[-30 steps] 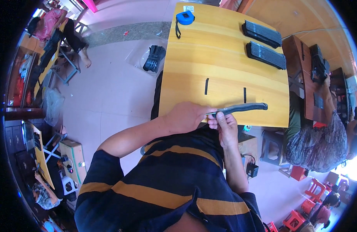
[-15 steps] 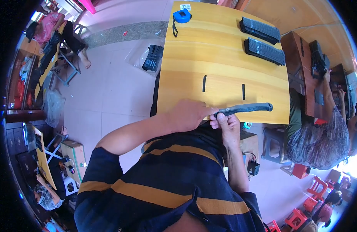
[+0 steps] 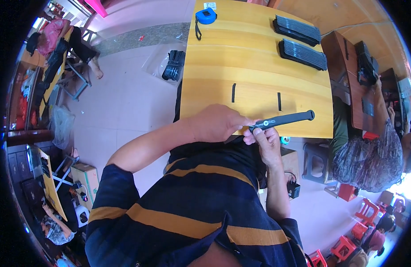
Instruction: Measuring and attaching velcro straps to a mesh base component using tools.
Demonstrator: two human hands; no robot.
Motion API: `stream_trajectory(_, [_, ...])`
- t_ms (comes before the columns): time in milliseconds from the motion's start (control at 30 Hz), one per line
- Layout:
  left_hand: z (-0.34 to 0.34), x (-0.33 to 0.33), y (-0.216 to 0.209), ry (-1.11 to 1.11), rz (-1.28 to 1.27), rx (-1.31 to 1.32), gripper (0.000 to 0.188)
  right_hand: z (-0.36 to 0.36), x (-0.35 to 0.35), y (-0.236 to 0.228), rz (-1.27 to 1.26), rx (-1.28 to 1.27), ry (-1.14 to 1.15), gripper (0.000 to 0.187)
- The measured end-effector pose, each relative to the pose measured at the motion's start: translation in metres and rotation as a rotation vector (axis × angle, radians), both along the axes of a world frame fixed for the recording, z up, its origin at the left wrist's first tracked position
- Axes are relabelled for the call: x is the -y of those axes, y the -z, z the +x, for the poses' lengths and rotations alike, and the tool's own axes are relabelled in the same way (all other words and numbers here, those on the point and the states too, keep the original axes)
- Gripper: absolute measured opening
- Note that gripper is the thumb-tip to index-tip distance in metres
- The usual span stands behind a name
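Observation:
Over the near edge of the yellow wooden table (image 3: 214,95), I hold a flat black strap (image 3: 290,120), with a small round pale mark and light print near its left end. My right hand (image 3: 266,142) grips that end from below, thumb on top. My left hand (image 3: 221,124) reaches across with its fingers closed at the same end; whether they pinch the strap or a small piece on it is hard to make out. The strap's other end, slightly hooked, points right over the table. Two short black strips (image 3: 233,93) mark the tabletop beyond my hands.
Two stacks of black straps in clear wrapping (image 3: 302,54) lie at the far right of the table. A blue tape measure (image 3: 206,16) sits at the far left. On the floor, a clear bag (image 3: 173,64) holds black bundles. A person (image 3: 367,151) works close by on the right.
The strap has turned so its broad face with the round mark shows, where its edge showed before. Its right end has risen a little. Both hands stay at the left end.

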State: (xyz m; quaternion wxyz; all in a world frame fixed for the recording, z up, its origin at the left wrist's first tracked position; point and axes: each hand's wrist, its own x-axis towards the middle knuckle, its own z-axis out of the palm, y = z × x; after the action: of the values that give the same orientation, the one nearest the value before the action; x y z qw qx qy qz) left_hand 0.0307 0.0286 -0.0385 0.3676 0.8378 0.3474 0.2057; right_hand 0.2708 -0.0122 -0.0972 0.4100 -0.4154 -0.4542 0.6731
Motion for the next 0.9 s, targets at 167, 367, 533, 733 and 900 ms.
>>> stream_trajectory(167, [0.006,0.008,-0.018,-0.021,0.041,-0.212,0.05,-0.003,-0.004,-0.008,-0.002,-0.067,0.103,0.023])
stream_trajectory(367, [0.002,0.003,-0.005,0.026,0.056,-0.152,0.055,-0.005,0.0,-0.017,-0.043,-0.086,0.076,0.025])
stream_trajectory(533, [0.003,0.002,-0.008,0.047,0.264,-0.156,0.061,0.002,0.004,-0.02,-0.069,-0.074,0.046,0.026])
stream_trajectory(733, [-0.005,-0.019,-0.011,0.02,0.44,-0.254,0.061,-0.001,0.011,-0.031,-0.065,0.018,-0.167,0.021])
stream_trajectory(900, [-0.008,-0.038,-0.016,-0.187,0.659,-0.363,0.058,-0.01,0.015,-0.027,-0.141,0.082,-0.407,0.016])
